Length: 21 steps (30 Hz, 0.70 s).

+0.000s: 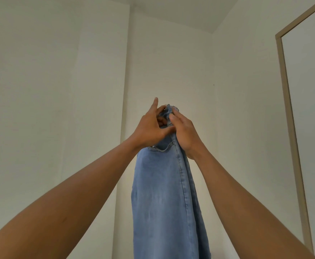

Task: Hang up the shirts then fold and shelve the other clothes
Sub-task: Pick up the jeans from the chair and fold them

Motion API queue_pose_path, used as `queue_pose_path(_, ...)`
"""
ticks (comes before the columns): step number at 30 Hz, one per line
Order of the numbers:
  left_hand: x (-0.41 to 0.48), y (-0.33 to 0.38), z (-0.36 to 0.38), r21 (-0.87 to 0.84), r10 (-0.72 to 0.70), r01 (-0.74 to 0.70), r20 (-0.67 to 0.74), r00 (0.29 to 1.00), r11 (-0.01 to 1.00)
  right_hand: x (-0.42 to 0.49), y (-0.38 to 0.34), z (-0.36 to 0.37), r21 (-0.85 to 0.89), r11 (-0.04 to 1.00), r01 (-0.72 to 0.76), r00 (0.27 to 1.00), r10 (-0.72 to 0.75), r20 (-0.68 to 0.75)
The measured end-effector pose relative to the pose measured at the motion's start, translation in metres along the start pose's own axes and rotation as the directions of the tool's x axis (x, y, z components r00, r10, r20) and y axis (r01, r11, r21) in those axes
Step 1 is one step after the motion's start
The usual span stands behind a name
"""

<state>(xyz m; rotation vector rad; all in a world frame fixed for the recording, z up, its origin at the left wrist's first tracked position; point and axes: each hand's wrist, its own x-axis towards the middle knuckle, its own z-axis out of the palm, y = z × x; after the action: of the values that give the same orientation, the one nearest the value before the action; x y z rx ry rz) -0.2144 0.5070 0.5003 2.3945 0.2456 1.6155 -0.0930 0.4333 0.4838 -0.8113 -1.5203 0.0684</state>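
two-handed hold, arms raised overhead: left grip and right grip both clamp the bunched top of the jeans, side by side (left index sticks out free). held high likely so the legs hang straight and aligned for folding; jeans mid-air, resting on nothing.

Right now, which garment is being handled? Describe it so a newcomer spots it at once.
Find the white wall corner mid-view. In front of it, the left hand and right hand hold up the top of the light blue jeans, which hang down out of frame. They are the only fabric and the only blue thing in view.
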Motion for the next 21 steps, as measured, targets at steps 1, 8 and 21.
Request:
queue_pose_path(1, -0.001, -0.001, 0.0, 0.029, 0.019, -0.02, 0.036, 0.999, 0.999, 0.001, 0.001, -0.002, -0.011, 1.0, 0.02, 1.0, -0.02, -0.001)
queue_pose_path(8, -0.006, -0.004, -0.004, -0.027, 0.124, -0.123, 0.045, 0.991, 0.992, -0.001, 0.003, -0.012, -0.111, 0.989, 0.093, 0.99, -0.104, -0.1)
queue_pose_path(21, -0.051, -0.035, -0.02, -0.514, -0.362, 0.292, -0.038, 0.932, 0.806, 0.007, -0.009, -0.037, 0.292, 0.955, -0.046, 0.973, 0.11, -0.205)
